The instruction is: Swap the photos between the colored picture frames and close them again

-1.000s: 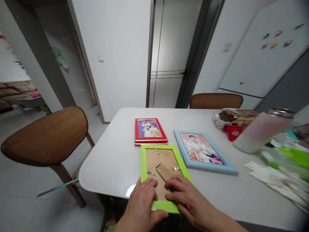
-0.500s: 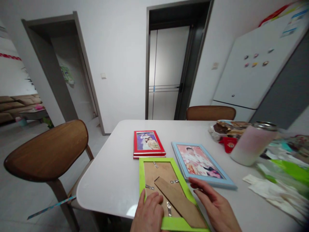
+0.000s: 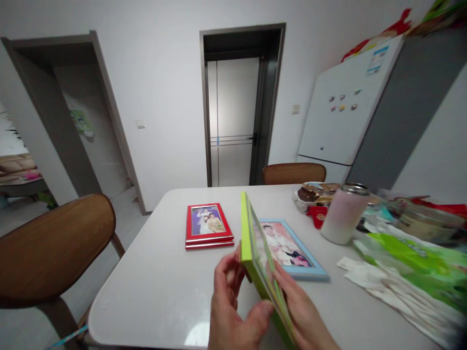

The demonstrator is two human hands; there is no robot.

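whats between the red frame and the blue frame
In the head view, the green frame, held up by the left hand and right hand, shows between the red frame and the blue frame, partly hiding the latter.

Glossy red frames (image 3: pixel 188 226), smooth glossy tabletop (image 3: pixel 146 291), brown wooden chair (image 3: pixel 54 243)

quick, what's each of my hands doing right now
Left hand: closed on the green picture frame.
Right hand: holding the same frame from its other side.
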